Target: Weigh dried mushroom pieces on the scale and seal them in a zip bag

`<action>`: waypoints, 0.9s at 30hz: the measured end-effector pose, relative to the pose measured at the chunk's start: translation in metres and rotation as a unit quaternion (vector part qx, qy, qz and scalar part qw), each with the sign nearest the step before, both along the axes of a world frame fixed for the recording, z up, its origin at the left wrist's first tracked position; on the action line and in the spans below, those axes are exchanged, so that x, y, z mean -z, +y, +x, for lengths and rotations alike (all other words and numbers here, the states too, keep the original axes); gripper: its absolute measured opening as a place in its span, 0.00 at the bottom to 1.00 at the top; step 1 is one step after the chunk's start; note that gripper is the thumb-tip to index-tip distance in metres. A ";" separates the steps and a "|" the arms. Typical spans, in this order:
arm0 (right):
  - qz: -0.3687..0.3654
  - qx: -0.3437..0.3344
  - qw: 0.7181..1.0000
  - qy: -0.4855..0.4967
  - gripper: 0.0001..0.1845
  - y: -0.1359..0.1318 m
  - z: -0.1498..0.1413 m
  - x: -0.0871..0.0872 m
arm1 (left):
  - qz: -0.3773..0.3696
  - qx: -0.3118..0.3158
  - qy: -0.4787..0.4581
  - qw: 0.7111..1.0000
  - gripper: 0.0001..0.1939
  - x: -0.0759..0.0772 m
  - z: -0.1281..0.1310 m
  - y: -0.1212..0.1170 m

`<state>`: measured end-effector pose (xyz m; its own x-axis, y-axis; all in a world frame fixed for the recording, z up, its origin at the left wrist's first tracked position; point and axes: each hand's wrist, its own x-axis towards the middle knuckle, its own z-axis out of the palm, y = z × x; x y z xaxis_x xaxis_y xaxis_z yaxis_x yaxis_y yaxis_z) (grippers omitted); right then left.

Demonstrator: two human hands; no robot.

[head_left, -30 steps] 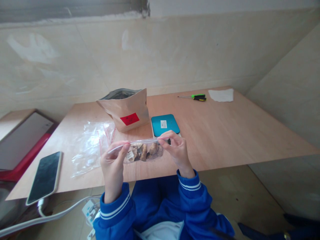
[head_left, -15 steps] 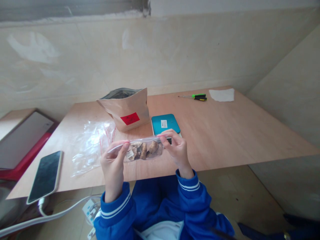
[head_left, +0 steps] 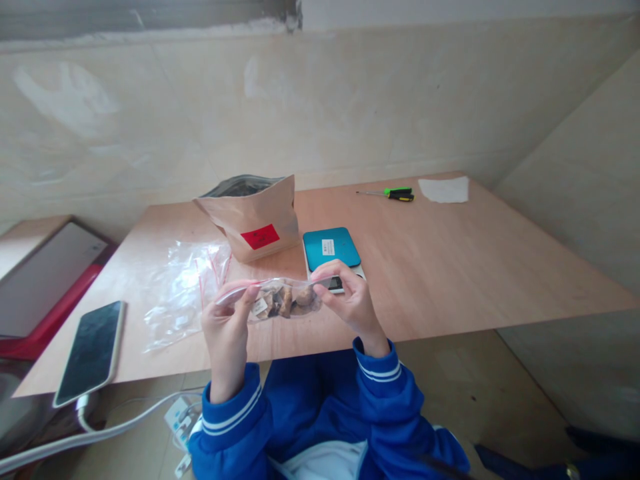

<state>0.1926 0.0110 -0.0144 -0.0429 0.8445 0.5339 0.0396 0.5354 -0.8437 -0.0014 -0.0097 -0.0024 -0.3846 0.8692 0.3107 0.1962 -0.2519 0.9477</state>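
Between my two hands is a clear zip bag with brown, lumpy dried pieces inside, perhaps dried mushrooms, and a small white label. My left hand pinches its left top corner between thumb and fingers. At the upper right edge, my right hand grips the bag with thumb and forefinger. Just beyond the right hand lies a kitchen scale with a teal top and a dark display partly covered by the fingers. Behind the bag stands an open brown paper pouch bearing a red label.
Several clear plastic bags lie left of my left hand. A phone with a white cable rests on the table's left front edge. Screwdrivers and a white paper lie at the back right.
My right hand has shifted slightly left along the bag's top edge, and that edge now bows more. More of the scale's display shows. The left hand has barely moved.
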 end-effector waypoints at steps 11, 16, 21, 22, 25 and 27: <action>0.061 0.081 0.992 -0.077 0.06 -0.001 0.001 -0.006 | -0.018 0.015 0.020 1.000 0.09 0.001 -0.005 0.000; 0.063 0.093 0.989 -0.092 0.05 -0.001 0.003 -0.004 | -0.018 0.025 0.040 0.999 0.09 0.002 -0.006 0.000; 0.077 0.087 0.979 -0.165 0.05 -0.004 0.007 -0.010 | -0.010 0.026 0.076 0.997 0.09 0.000 -0.005 -0.001; 0.080 0.086 0.976 -0.185 0.05 -0.005 0.007 -0.011 | -0.009 0.029 0.084 0.996 0.08 0.000 -0.004 -0.001; 0.088 0.089 0.967 -0.222 0.05 -0.008 0.007 -0.016 | -0.008 0.038 0.099 0.994 0.08 -0.001 -0.002 0.000; 0.087 0.098 0.963 -0.236 0.04 -0.009 0.006 -0.017 | -0.007 0.039 0.104 0.994 0.08 -0.001 -0.002 0.000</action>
